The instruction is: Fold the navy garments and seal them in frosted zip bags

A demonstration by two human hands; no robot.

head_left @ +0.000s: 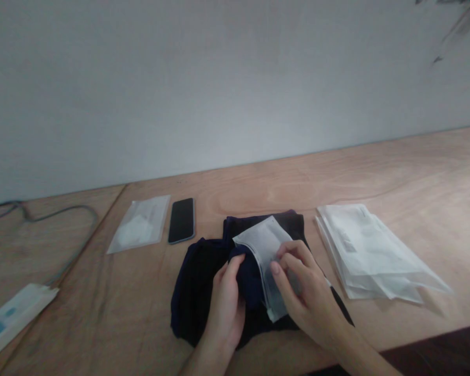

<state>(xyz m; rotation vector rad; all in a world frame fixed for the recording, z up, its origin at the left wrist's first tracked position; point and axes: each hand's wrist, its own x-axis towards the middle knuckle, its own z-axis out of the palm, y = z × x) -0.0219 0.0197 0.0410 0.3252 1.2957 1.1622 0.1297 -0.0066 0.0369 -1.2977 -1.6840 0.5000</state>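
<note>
Dark navy and black cloth (pixel 198 282) lies in a pile on the wooden table. Above it, my left hand (pixel 229 297) is wrapped round a folded navy cloth (pixel 250 279), thumb on top. The folded cloth's right part is inside the mouth of a small translucent plastic bag (pixel 264 237). My right hand (pixel 301 282) rests on the bag's right side, its thumb and forefinger pinched on the plastic. Part of the bag is hidden beneath my right fingers.
A stack of translucent bags (pixel 360 250) lies to the right on the table (pixel 282 188). At the left are another translucent bag (pixel 143 222), a phone (pixel 182 220), a grey cable (pixel 68 209) and a white and blue packet (pixel 15 316). A pale wall (pixel 219 89) stands behind.
</note>
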